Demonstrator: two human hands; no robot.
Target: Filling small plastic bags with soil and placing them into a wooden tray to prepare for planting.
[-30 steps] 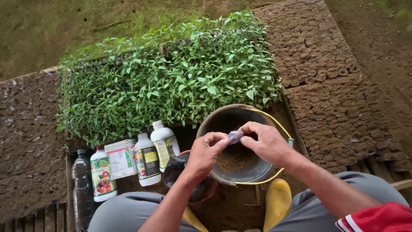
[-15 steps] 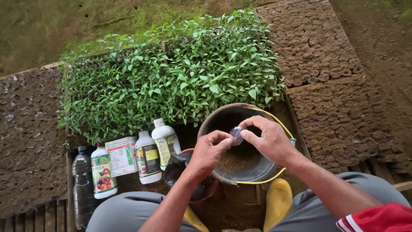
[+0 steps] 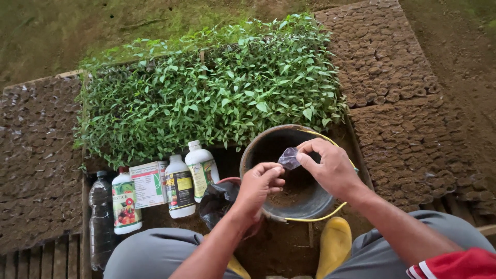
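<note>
Item: small dark plastic sleeve (image 3: 289,158), pinched at its edge between thumb and forefinger of the right hand (image 3: 330,168), grip closed on it; held directly above the round metal bucket (image 3: 268,204), probably so that loose soil drops back inside. Left hand (image 3: 258,187): fingers curled, tips drawn together just short of the sleeve, grip narrow and holding nothing visible; it sits over the near rim of the bucket, seemingly placed to meet the sleeve's mouth. Bucket contents: a shallow layer of brown soil on the bottom; a yellow hose or cord (image 3: 330,212) runs round its right rim. Adjacent, left: a black plastic bag (image 3: 217,201) touching the bucket; a row of upright bottles, namely two white labelled bottles (image 3: 188,178), one red-capped bottle (image 3: 125,204), one clear bottle (image 3: 99,217), with a flat carton (image 3: 148,183) among them. Behind: a dense bed of green seedlings (image 3: 212,98), close against the bucket's far side. Flanking: ranks of soil-filled sleeves (image 3: 408,124) on slatted wood. Foreground: grey-trousered knees and a yellow boot (image 3: 335,248), hemming the bucket in.
</note>
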